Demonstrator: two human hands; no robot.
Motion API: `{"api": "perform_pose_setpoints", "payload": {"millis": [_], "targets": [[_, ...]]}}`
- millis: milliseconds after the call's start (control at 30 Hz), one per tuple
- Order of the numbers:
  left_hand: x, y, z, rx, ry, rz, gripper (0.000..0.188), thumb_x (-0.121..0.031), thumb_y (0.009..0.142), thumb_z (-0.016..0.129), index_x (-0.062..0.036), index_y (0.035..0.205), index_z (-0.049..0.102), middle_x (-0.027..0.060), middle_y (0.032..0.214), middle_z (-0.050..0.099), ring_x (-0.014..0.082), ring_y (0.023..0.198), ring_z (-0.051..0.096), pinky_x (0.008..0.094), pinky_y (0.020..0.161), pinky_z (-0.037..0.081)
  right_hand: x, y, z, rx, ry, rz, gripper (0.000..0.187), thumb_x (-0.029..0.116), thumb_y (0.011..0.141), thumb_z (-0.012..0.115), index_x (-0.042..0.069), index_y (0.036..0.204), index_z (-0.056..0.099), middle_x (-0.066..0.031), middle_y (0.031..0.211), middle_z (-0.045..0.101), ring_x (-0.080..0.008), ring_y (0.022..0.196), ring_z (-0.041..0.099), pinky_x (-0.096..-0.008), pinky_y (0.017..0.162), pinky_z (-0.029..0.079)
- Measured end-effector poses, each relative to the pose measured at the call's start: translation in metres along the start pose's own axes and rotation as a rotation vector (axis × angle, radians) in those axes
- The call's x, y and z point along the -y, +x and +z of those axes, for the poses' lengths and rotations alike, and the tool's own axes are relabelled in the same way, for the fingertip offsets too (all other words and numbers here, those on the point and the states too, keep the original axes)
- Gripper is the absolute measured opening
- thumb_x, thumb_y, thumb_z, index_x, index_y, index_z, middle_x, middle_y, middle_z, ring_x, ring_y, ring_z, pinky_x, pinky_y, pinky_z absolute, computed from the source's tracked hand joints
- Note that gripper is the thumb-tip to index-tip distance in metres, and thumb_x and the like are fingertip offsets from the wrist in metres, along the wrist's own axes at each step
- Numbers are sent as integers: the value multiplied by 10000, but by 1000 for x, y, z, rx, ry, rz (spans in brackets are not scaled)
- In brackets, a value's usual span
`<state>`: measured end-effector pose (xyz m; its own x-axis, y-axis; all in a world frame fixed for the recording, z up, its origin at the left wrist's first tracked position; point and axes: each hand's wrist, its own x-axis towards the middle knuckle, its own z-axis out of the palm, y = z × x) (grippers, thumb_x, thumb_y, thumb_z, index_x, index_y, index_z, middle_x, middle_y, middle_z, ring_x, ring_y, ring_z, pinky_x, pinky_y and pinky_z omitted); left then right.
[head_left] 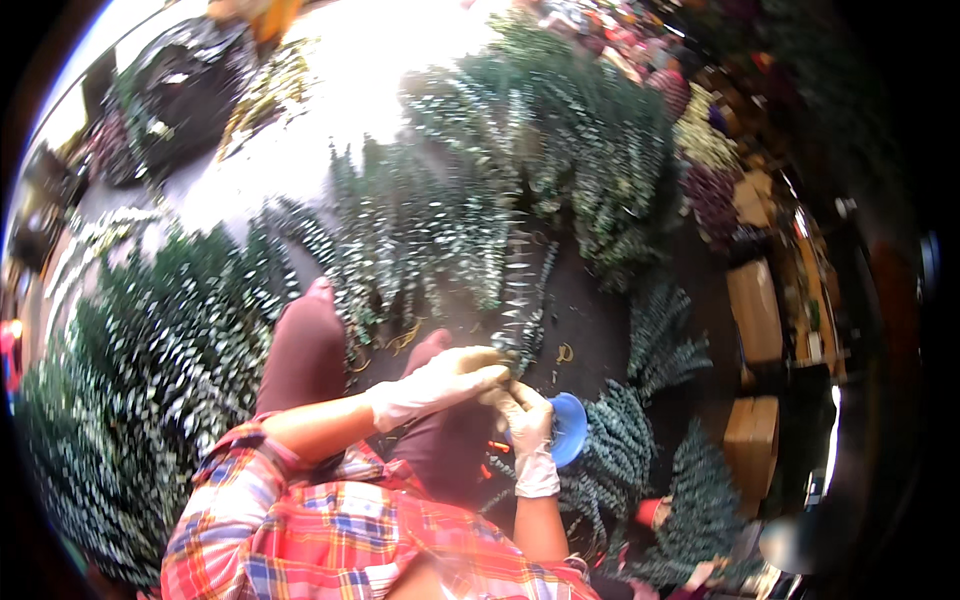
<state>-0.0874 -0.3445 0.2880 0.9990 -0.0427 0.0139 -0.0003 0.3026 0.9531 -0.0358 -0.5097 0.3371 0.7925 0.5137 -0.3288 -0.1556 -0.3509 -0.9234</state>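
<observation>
Both hands wear pale gloves and meet in front of my knees, fingers pinched together. My left hand (445,385) reaches in from the left and closes on the lower end of a leafy eucalyptus stem (516,290), which points away from me. Just below and to the right, my right hand (530,430) pinches at that same stem end. The fingers hide the exact grip. A blue bowl (569,430) sits right beside my right hand, partly covered by it.
Large heaps of green eucalyptus branches lie at the left (150,370) and ahead (560,130). More bunches (615,445) rest at the right. Cardboard boxes (755,310) stand farther right, near dried flowers (708,140). A black plastic bag (190,95) is at the far left.
</observation>
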Motion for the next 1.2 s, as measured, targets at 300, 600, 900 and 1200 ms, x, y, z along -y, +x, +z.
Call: {"api": "perform_pose_setpoints", "payload": {"millis": [300, 600, 900, 1200], "targets": [[-6, 6, 0, -34, -327, 16, 481, -293, 902, 596, 23, 1247, 486, 135, 1184, 588, 180, 1079, 562, 321, 950, 426, -42, -6, -26, -89, 118, 99, 197, 152, 891, 602, 64, 1051, 676, 4, 771, 676, 16, 483, 408, -142, 436, 300], [-26, 16, 10, -32, -17, -47, 428, -331, 902, 581, 2, 1171, 566, 121, 1078, 650, 160, 953, 625, 273, 834, 466, -142, -31, -45, -329, 192, 53, 232, 277, 887, 608, 55, 885, 678, -9, 673, 643, -53, 459, 462, -219, 444, 370], [1, 39, 11, 44, 125, -122, 422, -344, 883, 611, -8, 1138, 593, 115, 1023, 670, 168, 920, 650, 285, 828, 492, -211, -124, -62, -746, 418, 274, 228, 273, 896, 589, 60, 934, 661, -21, 759, 679, -68, 516, 594, -208, 473, 465], [8, -13, -89, -105, 302, -201, 392, -290, 902, 595, -3, 1166, 565, 136, 1039, 649, 214, 947, 634, 304, 840, 492, -298, -236, -112, -1406, 883, 211, 146, 156, 831, 585, 27, 857, 648, -51, 722, 641, -84, 530, 532, -206, 485, 416]]}}
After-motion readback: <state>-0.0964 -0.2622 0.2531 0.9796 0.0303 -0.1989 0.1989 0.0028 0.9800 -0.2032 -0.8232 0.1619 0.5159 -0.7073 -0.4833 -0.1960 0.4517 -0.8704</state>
